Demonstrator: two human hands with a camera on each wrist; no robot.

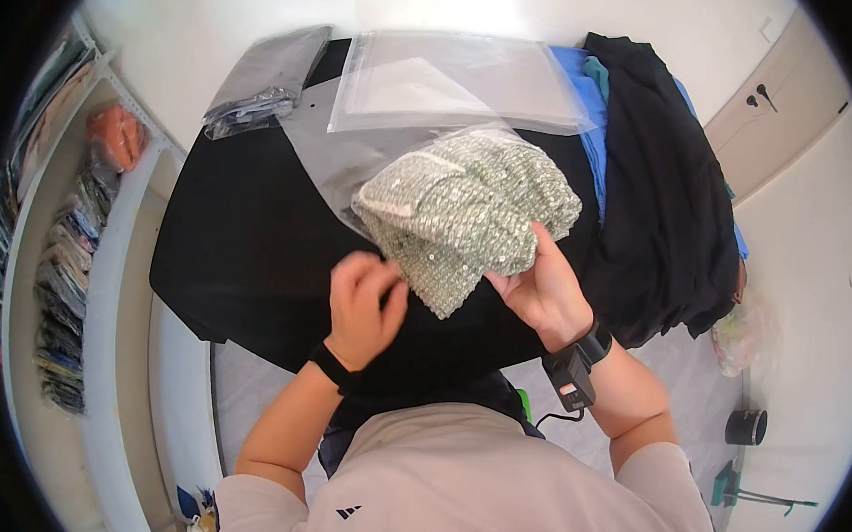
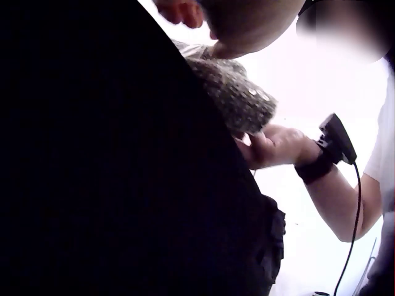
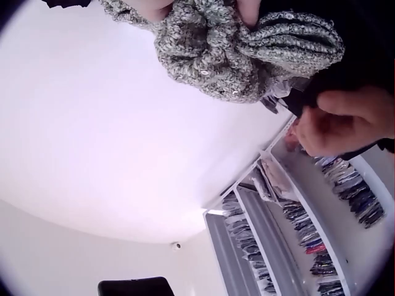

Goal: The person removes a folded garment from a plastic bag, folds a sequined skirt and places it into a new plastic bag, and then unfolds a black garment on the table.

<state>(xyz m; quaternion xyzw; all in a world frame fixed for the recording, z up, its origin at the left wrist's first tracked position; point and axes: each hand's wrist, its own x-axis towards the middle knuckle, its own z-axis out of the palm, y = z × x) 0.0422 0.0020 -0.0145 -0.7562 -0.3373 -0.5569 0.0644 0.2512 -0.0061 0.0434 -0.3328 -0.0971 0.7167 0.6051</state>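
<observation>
A green-and-white knit garment [image 1: 467, 210] with small sequins lies bunched and folded over the middle of the black-covered table. My right hand [image 1: 550, 290] grips its near right edge, thumb on top. The right wrist view shows fingers of that hand pressing into the bunched knit [image 3: 210, 52]. Beside the garment's lower left corner is my left hand [image 1: 364, 306], slightly blurred, its fingers loosely bent. In the right wrist view the left hand [image 3: 345, 123] appears apart from the knit, with nothing visible in its fingers. Under the garment lies a grey translucent plastic bag [image 1: 326, 150].
Clear plastic bags [image 1: 465, 75] lie at the table's back. A packaged garment [image 1: 262, 79] sits at the back left. Black clothing [image 1: 656, 201] and blue clothing [image 1: 588, 111] cover the right side. A shelf [image 1: 109, 249] with bagged clothes stands at the left.
</observation>
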